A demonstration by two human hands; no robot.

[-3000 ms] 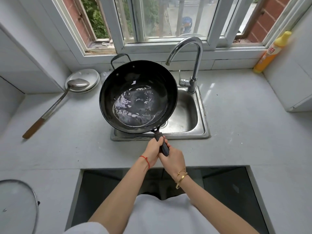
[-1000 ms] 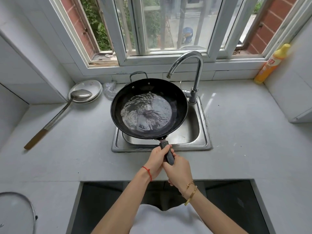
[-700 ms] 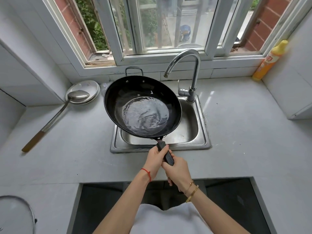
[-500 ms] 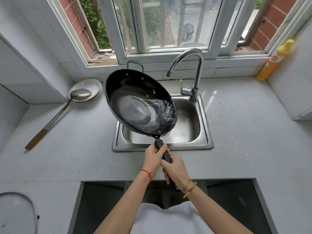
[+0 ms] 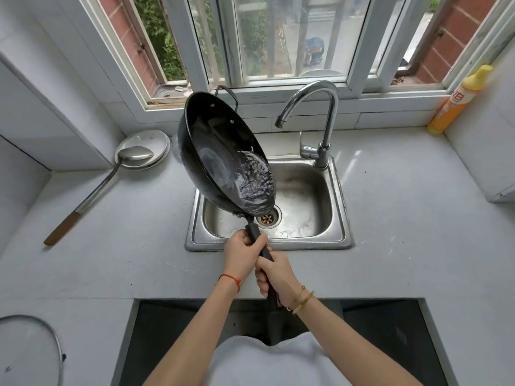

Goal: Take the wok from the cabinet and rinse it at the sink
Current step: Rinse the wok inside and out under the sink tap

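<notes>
Wok: the black wok [image 5: 223, 154] is held over the steel sink [image 5: 338, 207], tipped steeply so its open side faces right; its lower rim hangs above the drain [image 5: 268, 218], with water pooled against that low side.
Left hand: the left hand [image 5: 243, 253] is wrapped round the upper part of the wok's long dark handle [image 5: 262, 246], near the sink's front edge.
Right hand: the right hand [image 5: 276, 274] is curled round the same handle just below the left, over the front strip of the worktop [image 5: 418, 232].
Edges: the wok's raised rim and small loop handle reach up to the window sill [image 5: 390, 100]; the tap [image 5: 320, 118] stands just right of the wok, at the sink's back right corner, spout apart from the rim.
Open room: the right half of the basin lies uncovered; bare worktop runs right of the sink to the wall.
Left side of worktop: a ladle [image 5: 111, 176] lies slantwise, its bowl resting on a metal plate [image 5: 158, 140] near the back.
Far corners: a yellow bottle [image 5: 457, 100] stands at the back right corner; a glass lid [image 5: 30, 349] shows at the front left edge.
Room: pale grey worktop, white tiled walls, a dark opening [image 5: 390, 344] below the front edge.
</notes>
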